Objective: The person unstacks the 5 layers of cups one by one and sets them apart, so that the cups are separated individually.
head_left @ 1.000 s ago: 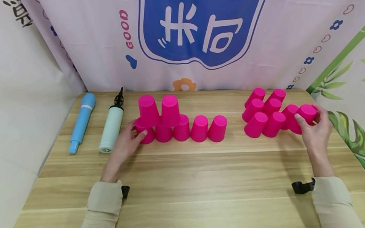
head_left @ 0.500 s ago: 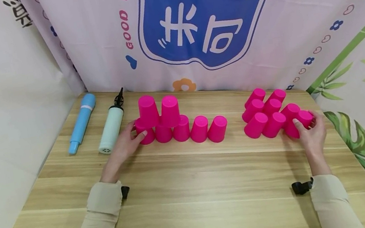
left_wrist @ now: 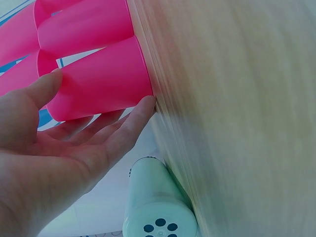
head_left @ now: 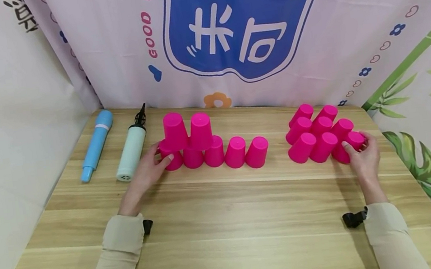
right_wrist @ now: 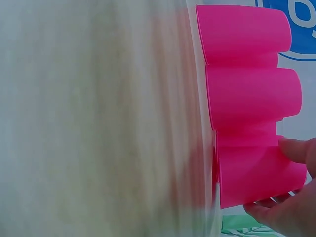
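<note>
Pink cups stand upside down in two groups on the wooden table. At the left, a row of several cups (head_left: 235, 152) carries two more cups (head_left: 200, 131) on top. My left hand (head_left: 148, 170) holds the leftmost bottom cup (left_wrist: 103, 81), thumb on one side and fingers along the other. My right hand (head_left: 365, 160) grips a cup (right_wrist: 256, 173) by thumb and fingers at the front right of the other cluster (head_left: 302, 146). In the right wrist view its rim is close to the tabletop; I cannot tell whether it touches.
A pale green hand pump (head_left: 132, 152) with a black nozzle lies left of the row, near my left hand. Farther left lies a blue microphone-shaped object (head_left: 97, 145). Behind the table (head_left: 232, 232) hangs a printed cloth (head_left: 120, 60).
My right hand has moved its cup left and slightly toward me, up against the cluster. My left hand and the cups in the left row have stayed put.
</note>
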The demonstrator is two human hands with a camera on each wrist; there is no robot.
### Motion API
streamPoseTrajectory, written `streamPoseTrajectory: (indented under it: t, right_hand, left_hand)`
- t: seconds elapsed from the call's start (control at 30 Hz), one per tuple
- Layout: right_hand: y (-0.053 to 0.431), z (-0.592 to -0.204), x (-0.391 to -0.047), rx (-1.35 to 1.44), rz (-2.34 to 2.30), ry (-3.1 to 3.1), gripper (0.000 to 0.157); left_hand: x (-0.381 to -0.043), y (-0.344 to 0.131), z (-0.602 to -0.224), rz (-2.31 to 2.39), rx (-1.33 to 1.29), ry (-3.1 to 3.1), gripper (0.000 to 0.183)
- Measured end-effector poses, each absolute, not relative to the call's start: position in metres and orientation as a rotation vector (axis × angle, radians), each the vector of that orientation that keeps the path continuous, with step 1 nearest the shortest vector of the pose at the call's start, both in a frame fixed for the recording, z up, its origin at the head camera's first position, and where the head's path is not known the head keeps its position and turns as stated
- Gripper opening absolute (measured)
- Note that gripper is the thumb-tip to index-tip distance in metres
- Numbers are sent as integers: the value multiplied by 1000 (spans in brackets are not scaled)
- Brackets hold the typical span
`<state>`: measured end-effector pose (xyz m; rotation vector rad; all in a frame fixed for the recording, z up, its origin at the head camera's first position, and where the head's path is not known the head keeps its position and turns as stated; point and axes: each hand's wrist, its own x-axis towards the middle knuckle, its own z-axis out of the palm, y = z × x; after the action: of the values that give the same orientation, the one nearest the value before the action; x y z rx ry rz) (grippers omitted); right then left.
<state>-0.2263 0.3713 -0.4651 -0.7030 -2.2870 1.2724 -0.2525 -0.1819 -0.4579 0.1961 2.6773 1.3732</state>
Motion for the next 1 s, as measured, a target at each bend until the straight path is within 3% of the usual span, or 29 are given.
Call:
streamPoseTrajectory:
  t: [0.6,0.83,1.0]
  right_hand:
    - [368,-463,-216,-744,1351,-2282,72]
    - [347,-431,-207,-551,1277,-1940,45]
    - [299,-391,-206,-305,1313,-1797,36]
  left_hand:
    - [-251,-181,-461,1393,209,2668,61]
    - [-253,-180,-459,1404,210,2681,60]
    - [-253,-181,-459,1404,211,2678,60]
